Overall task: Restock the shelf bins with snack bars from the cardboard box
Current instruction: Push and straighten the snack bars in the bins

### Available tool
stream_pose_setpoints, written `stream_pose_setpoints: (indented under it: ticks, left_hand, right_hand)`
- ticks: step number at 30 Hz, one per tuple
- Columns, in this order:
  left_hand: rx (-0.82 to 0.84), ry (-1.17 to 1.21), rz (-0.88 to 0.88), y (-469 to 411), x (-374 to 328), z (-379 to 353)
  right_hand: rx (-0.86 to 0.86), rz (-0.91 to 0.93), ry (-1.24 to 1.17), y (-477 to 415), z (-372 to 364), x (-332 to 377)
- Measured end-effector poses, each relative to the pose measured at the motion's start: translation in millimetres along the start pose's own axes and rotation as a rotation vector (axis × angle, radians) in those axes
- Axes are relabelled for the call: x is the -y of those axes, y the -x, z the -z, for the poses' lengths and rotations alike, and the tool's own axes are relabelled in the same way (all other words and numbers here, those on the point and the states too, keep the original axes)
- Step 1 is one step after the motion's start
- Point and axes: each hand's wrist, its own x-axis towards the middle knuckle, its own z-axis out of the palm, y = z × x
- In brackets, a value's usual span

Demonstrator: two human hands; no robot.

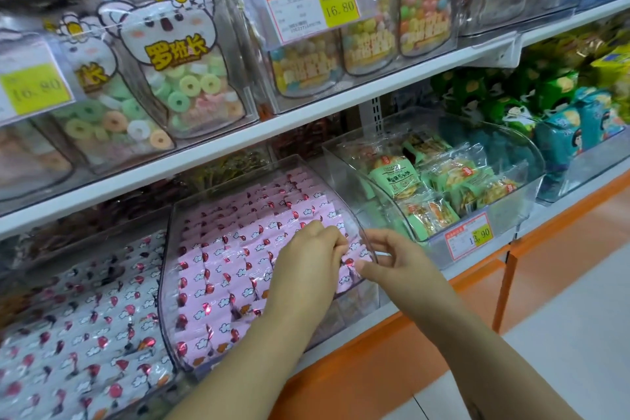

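The bare left forearm (252,351) reaches from the near left toward the far middle. Its bare left hand (306,251) is turned back-up, with the fingers curled down and their tips tucked out of sight. The bare right forearm (477,344) comes in from the near right. The bare right hand (387,257) sits just beside the left, thumb (363,266) pointing left, fingers curled above it as in a pinch. Whether either hand holds anything cannot be told.

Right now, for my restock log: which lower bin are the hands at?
The middle bin, with pink bars: left hand and right hand are at its right front corner. Beside it sit white bars and green packs.
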Motion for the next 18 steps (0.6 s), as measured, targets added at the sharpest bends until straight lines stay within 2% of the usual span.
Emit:
stream_pose_setpoints:
  ticks: [4, 9, 12, 14, 16, 18]
  left_hand:
    - [-0.080, 0.006, -0.040, -4, 4, -7]
    - [0.027, -0.119, 0.026, -23, 8, -7]
    - [0.043, 0.059, 0.073, -18, 10, -6]
    - [-0.016, 0.175, 0.052, -7, 13, -2]
    - [-0.083, 0.193, -0.010, 5, 13, 3]
    - [-0.029, 0.158, -0.045, 13, 11, 5]
  right_hand:
    - [-0.073, 0.028, -0.004, -5, -5, -4]
    - [-0.234, 0.044, 0.015, -9, -18, -4]
    - [-0.161, -0.023, -0.096, -8, -11, -2]
    - [-0.105, -0.032, -0.145, -6, -7, -2]
    - [-0.086, -0.026, -0.161, -5, -6, -3]
    - [-0.081, -0.027, -0.170, -5, -5, -5]
